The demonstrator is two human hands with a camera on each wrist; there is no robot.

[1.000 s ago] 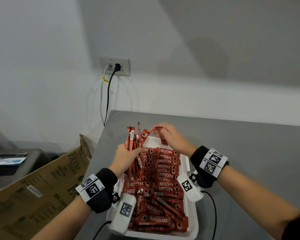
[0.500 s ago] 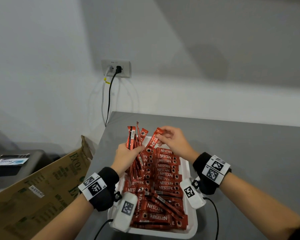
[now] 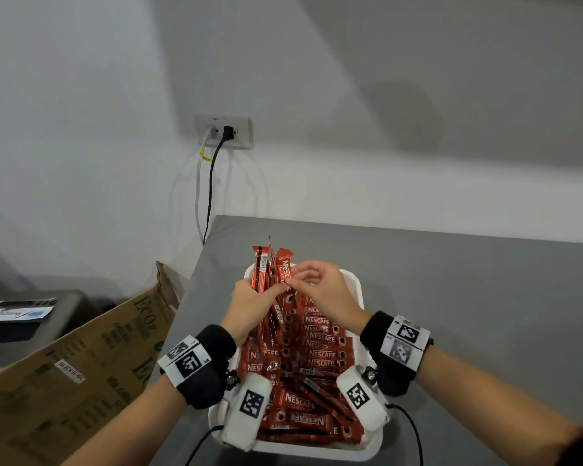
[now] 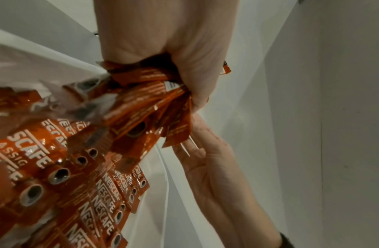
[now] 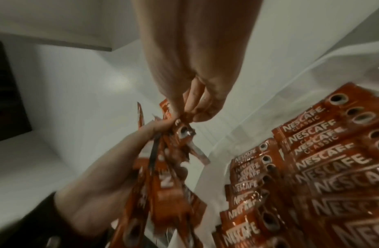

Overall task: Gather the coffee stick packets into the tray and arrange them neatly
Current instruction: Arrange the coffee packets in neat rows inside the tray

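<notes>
- left hand (image 3: 249, 304) fisted round upright bunch of packets (image 3: 266, 274) over tray (image 3: 357, 287) far end
- right hand (image 3: 323, 290) fingertips pinch one packet in that bunch
- other packets (image 3: 320, 344) stacked flat in tray

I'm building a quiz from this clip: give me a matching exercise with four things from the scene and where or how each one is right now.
Things:
1. left hand
2. right hand
3. white tray
4. cardboard box

States:
a. lies left of the grey table, off its edge
b. grips an upright bundle of packets
c. pinches a packet at the bundle
d. holds rows of red packets

Pairs: 1-b, 2-c, 3-d, 4-a
</notes>
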